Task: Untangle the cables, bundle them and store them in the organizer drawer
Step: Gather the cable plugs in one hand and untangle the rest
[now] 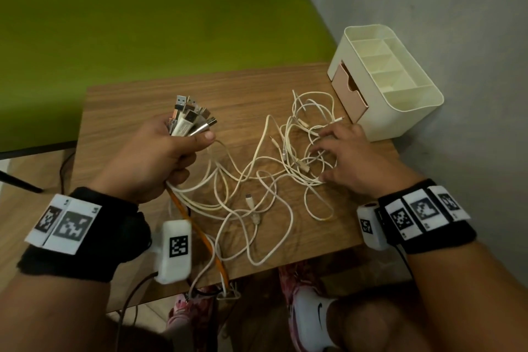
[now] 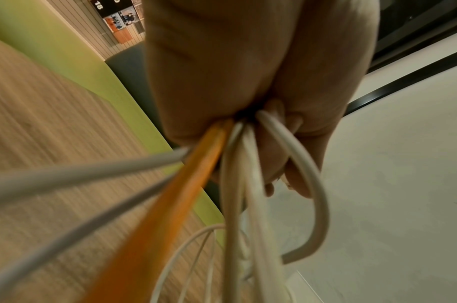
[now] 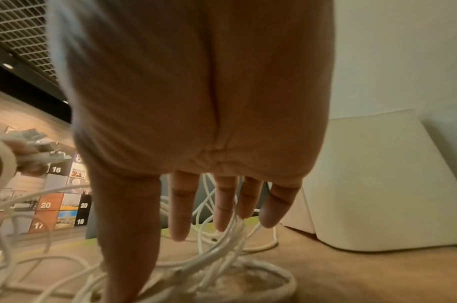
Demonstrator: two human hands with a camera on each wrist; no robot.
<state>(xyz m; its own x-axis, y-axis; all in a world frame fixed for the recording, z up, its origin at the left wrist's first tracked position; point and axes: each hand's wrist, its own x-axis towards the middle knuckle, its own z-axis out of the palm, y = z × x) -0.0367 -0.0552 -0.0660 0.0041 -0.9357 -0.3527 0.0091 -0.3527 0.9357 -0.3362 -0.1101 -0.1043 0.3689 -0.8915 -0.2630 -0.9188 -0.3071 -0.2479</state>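
The left hand (image 1: 160, 151) is clenched around a bunch of plugs (image 1: 190, 118), its grip grasping the cable ends so that the metal tips fan out above the thumb and forefinger. From under that fist the cables (image 1: 257, 177) trail down; the left wrist view shows several white ones and one orange cable (image 2: 175, 196) coming out between the curled fingers (image 2: 297, 180). The orange cable runs toward the near edge of the wooden surface (image 1: 137, 103) and hangs over it with a few of the white ones. The rest of the white cables lie in loose, crossing loops over the middle and right of the surface, still tangled, with some small plugs lying free among them. The right hand (image 1: 351, 157) is released, fingers spread and straight, resting palm-down on the tangle at its right side; in the right wrist view the fingertips (image 3: 180, 229) reach down among the white loops (image 3: 222, 246) and the thumb touches the surface. Just beyond the right hand, at the far right corner of the surface near the wall, stands a cream organizer (image 1: 400, 100) with open compartments on top. Its pink drawer (image 1: 347, 91) faces the cables and is pulled out a little. Behind the surface is a green bench (image 1: 143, 31).
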